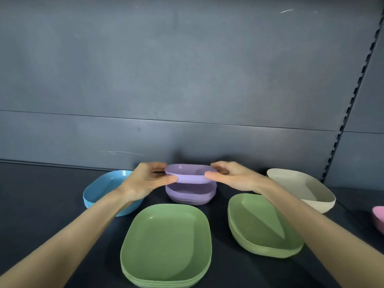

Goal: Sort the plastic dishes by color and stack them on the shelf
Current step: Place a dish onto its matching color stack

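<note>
Shelf (41, 204), dark surface, stacks grouped by colour.

Far left: blue stack (108, 190), partly hidden behind my left forearm.

Left hand (145, 181): grip clamped on the left rim of the purple dish (190, 173), thumb on the near side, fingers behind.

The purple dish is held roughly level, just above the purple stack (190, 194) and not yet seated. Holding it at both ends should keep it square so it nests cleanly.

Near centre: green stack (166, 244), several dishes nested.

Right hand (234, 177): grip clamped on the dish's right rim, mirroring the left.

Right of centre: second green stack (261, 225), under my right forearm. Two green piles suggest merging is pending.

Far right: cream stack (301, 188). A pink dish (378, 217) is cut off at the frame edge.
</note>
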